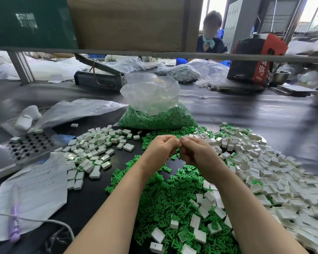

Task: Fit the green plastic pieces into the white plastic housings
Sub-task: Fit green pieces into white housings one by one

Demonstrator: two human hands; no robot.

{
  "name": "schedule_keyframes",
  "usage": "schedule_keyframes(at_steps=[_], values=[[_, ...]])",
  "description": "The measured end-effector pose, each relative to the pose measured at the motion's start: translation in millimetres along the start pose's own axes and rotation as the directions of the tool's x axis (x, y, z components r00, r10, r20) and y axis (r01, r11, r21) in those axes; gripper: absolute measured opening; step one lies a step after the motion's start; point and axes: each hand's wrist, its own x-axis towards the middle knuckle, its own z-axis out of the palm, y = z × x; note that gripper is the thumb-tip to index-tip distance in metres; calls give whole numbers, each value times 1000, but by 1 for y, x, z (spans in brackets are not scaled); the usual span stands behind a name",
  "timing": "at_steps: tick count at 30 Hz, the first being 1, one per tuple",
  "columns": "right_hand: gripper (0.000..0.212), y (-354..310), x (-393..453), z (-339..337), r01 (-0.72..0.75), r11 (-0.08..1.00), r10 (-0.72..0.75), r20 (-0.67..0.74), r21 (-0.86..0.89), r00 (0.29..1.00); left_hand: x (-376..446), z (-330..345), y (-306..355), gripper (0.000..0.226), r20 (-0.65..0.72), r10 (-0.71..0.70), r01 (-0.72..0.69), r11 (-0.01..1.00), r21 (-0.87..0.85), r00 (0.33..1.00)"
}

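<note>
While both fists meet knuckle to knuckle at the centre of the frame, the left hand (161, 147) and right hand (195, 153) each curl their fingers tight above the black counter (264, 114); whatever the grip of either hand pinches is hidden from this angle, perhaps one small part each. Loose green pieces (154, 204) lie heaped at six o'clock under the forearms. Empty white housings (275, 173) spread from three to five o'clock, and a second pile of housings with green showing inside (92, 153) sits at nine o'clock. A clear bag of green pieces (157, 110) stands at twelve o'clock. At eight o'clock lies a handwritten sheet (35, 187), its script too faint to read. A red carton (259, 59) at two o'clock bears white Chinese characters, blurred.
</note>
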Motion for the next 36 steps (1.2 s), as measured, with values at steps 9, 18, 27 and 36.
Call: schedule_keyframes(at_steps=[9, 18, 27, 36], values=[[34, -2, 2, 7, 69, 996, -63, -108, 52, 992, 1, 13, 1, 55, 21, 35, -31, 990, -139, 999], [33, -4, 1, -5, 89, 996, -91, -104, -26, 990, 4, 2, 0, 43, -121, 2, -15, 995, -102, 993], [20, -48, -18, 10, 152, 825, 243, 585, -544, 774, 4, -26, -9, 42, -205, -64, 53, 997, -58, 977], [24, -55, -29, 71, 375, 635, 440, 715, -676, 544, 4, -35, -13, 28, -216, -55, 26, 990, -137, 975]])
